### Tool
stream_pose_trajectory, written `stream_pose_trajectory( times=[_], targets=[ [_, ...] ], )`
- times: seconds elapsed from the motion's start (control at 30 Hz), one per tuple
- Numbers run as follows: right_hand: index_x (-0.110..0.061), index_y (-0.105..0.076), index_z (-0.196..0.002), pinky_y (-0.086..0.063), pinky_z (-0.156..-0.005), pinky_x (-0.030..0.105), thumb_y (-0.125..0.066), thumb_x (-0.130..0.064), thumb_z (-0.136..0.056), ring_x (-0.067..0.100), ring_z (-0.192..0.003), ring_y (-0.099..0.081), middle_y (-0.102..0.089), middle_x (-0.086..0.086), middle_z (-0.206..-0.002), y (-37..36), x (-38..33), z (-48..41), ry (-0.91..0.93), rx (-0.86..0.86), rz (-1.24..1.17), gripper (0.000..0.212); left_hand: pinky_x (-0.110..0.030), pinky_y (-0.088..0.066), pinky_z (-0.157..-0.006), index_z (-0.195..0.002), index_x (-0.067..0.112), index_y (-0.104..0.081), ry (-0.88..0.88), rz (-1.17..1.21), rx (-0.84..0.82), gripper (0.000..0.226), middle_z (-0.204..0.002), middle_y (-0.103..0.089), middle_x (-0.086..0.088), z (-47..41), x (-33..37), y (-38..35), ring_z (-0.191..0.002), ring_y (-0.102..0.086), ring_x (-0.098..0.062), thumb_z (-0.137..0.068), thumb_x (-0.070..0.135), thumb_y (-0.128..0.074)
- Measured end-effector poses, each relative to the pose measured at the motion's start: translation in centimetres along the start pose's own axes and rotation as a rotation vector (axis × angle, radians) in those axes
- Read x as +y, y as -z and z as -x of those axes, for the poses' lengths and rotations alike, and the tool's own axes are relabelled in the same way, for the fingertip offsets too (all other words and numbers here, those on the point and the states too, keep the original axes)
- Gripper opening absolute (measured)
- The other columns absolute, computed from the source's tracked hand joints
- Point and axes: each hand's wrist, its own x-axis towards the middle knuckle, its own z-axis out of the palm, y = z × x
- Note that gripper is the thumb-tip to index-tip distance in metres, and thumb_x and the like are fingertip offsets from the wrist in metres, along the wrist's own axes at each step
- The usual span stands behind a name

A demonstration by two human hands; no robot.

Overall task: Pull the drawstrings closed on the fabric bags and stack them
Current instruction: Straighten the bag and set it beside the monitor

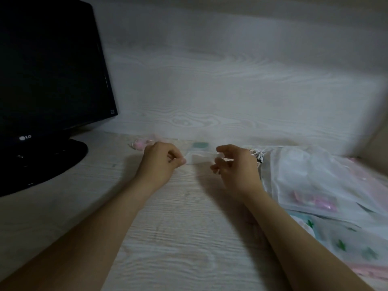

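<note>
A small sheer white fabric bag (199, 157) with something teal inside lies on the desk between my hands. My left hand (161, 161) pinches the bag's left end with curled fingers. My right hand (235, 164) pinches its right end between thumb and fingertips. A small pink bag (141, 143) lies just behind my left hand. To the right lies a loose heap of larger sheer bags (319, 181), some with pink contents, with knotted white drawstrings (259, 154) showing at its left edge.
A black monitor (52, 70) on a round base (48, 160) fills the left side. A pale wood-grain wall (231, 80) rises close behind the desk (178, 238). Printed fabric with green shapes (352, 246) lies at the lower right.
</note>
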Motion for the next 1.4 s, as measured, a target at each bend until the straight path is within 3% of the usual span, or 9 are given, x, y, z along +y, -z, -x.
stream_pose_trajectory(
  times=[0.23, 0.37, 0.63, 0.8, 0.87, 1.03, 1.2, 1.3, 1.4],
  targets=[
    [-0.009, -0.075, -0.108, -0.045, -0.054, 0.005, -0.063, -0.003, -0.096, 0.004, -0.054, -0.068, -0.076, 0.008, -0.087, 0.5, 0.4, 0.0, 0.03, 0.004, 0.161, 0.018, -0.038, -0.055, -0.076, -0.087, 0.025, -0.066, 0.035, -0.283, -0.036, 0.016, -0.088, -0.069, 0.003, -0.3, -1.3, 0.1, -0.084, -0.065, -0.02, -0.102, 0.026, -0.067],
    [-0.012, -0.081, -0.098, -0.056, -0.073, 0.027, -0.071, -0.013, -0.093, 0.015, -0.064, -0.071, -0.078, 0.004, -0.079, 0.9, 0.6, -0.2, 0.065, 0.028, 0.253, 0.011, -0.039, -0.052, -0.081, -0.082, 0.029, -0.052, 0.043, -0.436, -0.154, 0.025, -0.105, -0.072, -0.009, -0.2, -1.4, 0.1, -0.098, -0.067, -0.031, -0.104, 0.016, -0.053],
    [-0.004, -0.072, -0.08, -0.056, -0.076, 0.041, -0.059, -0.019, -0.094, 0.031, -0.072, -0.069, -0.071, 0.011, -0.07, 1.0, 0.0, -0.4, -0.133, 0.027, 0.175, 0.024, -0.038, -0.044, -0.079, -0.089, 0.007, -0.058, 0.274, -0.159, 0.078, 0.037, -0.098, -0.066, -0.017, -0.8, 0.3, 0.4, -0.093, -0.057, -0.034, -0.109, 0.032, -0.04],
    [-0.016, -0.039, -0.069, -0.026, -0.047, 0.028, -0.041, -0.012, -0.088, 0.019, -0.05, -0.03, -0.03, 0.002, -0.058, 1.7, -1.5, -0.5, -0.578, 0.046, -0.507, 0.02, -0.033, -0.038, -0.067, -0.077, 0.009, -0.06, 0.419, 0.156, 0.168, 0.046, -0.074, -0.058, -0.006, -1.0, 0.5, 0.8, -0.07, -0.054, -0.024, -0.107, 0.041, -0.046],
    [-0.018, -0.037, -0.068, -0.029, -0.048, 0.027, -0.038, -0.011, -0.092, 0.019, -0.047, -0.036, -0.032, 0.0, -0.054, 1.8, -1.9, -0.6, -0.689, 0.063, -0.765, 0.025, -0.032, -0.035, -0.06, -0.088, 0.013, -0.065, 0.468, 0.354, 0.198, 0.034, -0.069, -0.048, -0.004, -1.4, 0.0, 0.5, -0.06, -0.046, -0.02, -0.104, 0.04, -0.051],
    [-0.013, -0.046, -0.076, -0.056, -0.067, 0.033, -0.041, -0.02, -0.109, 0.025, -0.067, -0.067, -0.06, 0.01, -0.075, 1.5, -2.2, -0.5, -0.709, 0.137, -1.136, 0.033, -0.028, -0.046, -0.05, -0.121, 0.0, -0.067, 0.636, 0.809, 0.312, 0.033, -0.069, -0.046, 0.0, -2.2, 0.2, 0.3, -0.052, -0.043, -0.011, -0.109, 0.02, -0.044],
    [-0.008, -0.048, -0.085, -0.063, -0.058, 0.034, -0.038, -0.02, -0.113, 0.03, -0.069, -0.078, -0.068, 0.028, -0.099, 1.3, -2.7, -0.5, -0.642, 0.228, -1.412, 0.032, -0.024, -0.056, -0.05, -0.136, -0.003, -0.058, 0.72, 1.122, 0.382, 0.037, -0.09, -0.074, -0.012, -2.2, 0.7, 0.7, -0.064, -0.071, -0.017, -0.112, 0.016, -0.037],
    [-0.008, -0.048, -0.093, -0.061, -0.053, 0.031, -0.036, -0.022, -0.114, 0.028, -0.067, -0.077, -0.071, 0.027, -0.094, 1.3, -3.0, -0.4, -0.636, 0.269, -1.447, 0.027, -0.026, -0.059, -0.053, -0.132, 0.0, -0.056, 0.721, 1.259, 0.335, 0.037, -0.089, -0.079, -0.009, -2.1, 0.8, 0.7, -0.07, -0.079, -0.016, -0.115, 0.025, -0.035],
    [-0.01, -0.051, -0.087, -0.057, -0.052, 0.026, -0.038, -0.019, -0.112, 0.018, -0.054, -0.068, -0.061, 0.01, -0.076, 1.0, -2.6, -0.5, -0.615, 0.265, -1.361, 0.03, -0.022, -0.049, -0.043, -0.117, 0.011, -0.054, 0.748, 1.183, 0.329, 0.024, -0.078, -0.061, -0.002, -2.5, 0.7, 0.6, -0.045, -0.062, -0.01, -0.114, 0.029, -0.038]
  ],
)
